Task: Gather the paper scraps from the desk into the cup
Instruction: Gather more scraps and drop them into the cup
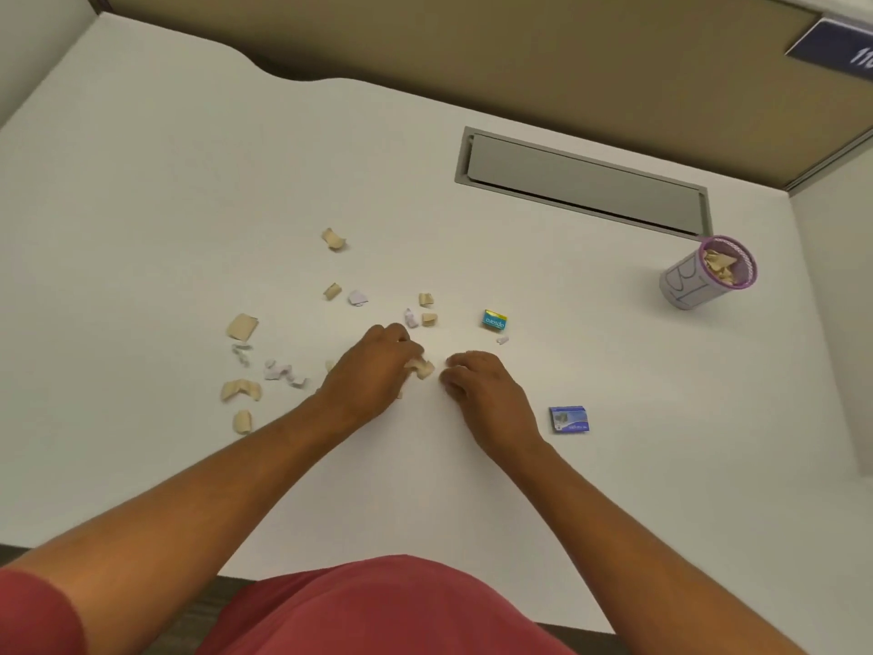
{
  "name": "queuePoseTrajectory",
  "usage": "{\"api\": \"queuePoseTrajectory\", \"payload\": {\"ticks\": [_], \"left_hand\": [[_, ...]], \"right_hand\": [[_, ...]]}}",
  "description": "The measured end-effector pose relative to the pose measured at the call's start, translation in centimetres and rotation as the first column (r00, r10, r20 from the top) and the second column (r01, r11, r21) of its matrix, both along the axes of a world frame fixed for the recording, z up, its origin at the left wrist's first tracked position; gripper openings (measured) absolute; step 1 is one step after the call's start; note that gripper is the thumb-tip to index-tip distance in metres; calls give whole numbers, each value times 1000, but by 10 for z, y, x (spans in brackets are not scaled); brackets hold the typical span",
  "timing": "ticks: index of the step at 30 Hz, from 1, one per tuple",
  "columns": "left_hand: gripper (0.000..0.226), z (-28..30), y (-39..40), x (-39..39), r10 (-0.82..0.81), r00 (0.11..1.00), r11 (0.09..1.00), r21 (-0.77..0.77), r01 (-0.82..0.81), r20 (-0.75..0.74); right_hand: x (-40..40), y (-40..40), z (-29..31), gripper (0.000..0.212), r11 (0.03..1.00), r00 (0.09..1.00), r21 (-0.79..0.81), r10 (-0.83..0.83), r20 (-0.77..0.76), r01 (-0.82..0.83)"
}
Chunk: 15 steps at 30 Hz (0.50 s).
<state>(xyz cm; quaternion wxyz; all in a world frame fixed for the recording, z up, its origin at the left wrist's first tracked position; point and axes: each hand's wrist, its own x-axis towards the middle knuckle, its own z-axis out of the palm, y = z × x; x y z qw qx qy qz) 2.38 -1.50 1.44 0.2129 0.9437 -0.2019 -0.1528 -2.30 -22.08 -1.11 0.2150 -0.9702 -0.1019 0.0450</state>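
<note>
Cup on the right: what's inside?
The cup holds crumpled tan paper scraps, piled near its purple rim. Anything deeper, and the cup's bottom, is hidden by that pile and the wall.

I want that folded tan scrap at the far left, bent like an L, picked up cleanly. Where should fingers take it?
Probably pinch the bent tan scrap at its raised corner fold from above, thumb and finger on either side. The fold stands off the desk, while its ends lie flatter.

Soft, even overhead light — shadows stay faint. Wide-angle distortion bends the edges; fine detail looks slightly blurred.
</note>
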Motion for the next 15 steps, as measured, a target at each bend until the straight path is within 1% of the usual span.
{"api": "queuePoseTrajectory", "payload": {"ticks": [1,3,4,5,6,7,9,10,12,15], "left_hand": [[29,-1,0,0,5,1000,999,-46,-5,-16],[35,1,3,2,39,996,987,-152,-51,-80],[45,3,6,5,58,991,977,-197,-81,-117],[56,5,11,8,69,987,973,-210,-98,-143],[68,7,17,10,67,987,980,-177,-93,-143],[81,8,22,11,54,990,993,-101,-67,-128],[105,7,32,13,8,992,998,66,1,-125],[112,5,34,13,-11,989,993,116,29,-149],[116,0,32,13,-37,979,988,137,65,-198],[106,-7,20,16,-45,985,995,76,58,-169]], "right_hand": [[-2,-2,2,30,996,998,66,-60,-28,62],[-4,-8,12,59,956,971,198,-193,-138,218],[-5,-14,17,73,937,953,212,-242,-183,278],[-9,-20,20,85,930,933,174,-285,-219,324],[-14,-26,23,94,925,908,111,-325,-264,364],[-20,-29,25,103,915,873,49,-364,-325,400],[-34,-27,24,112,885,792,-4,-418,-445,466],[-39,-22,21,110,870,767,2,-433,-473,493],[-41,-10,16,96,814,747,86,-478,-462,574],[-28,11,14,66,698,738,277,-534,-413,660]]}}
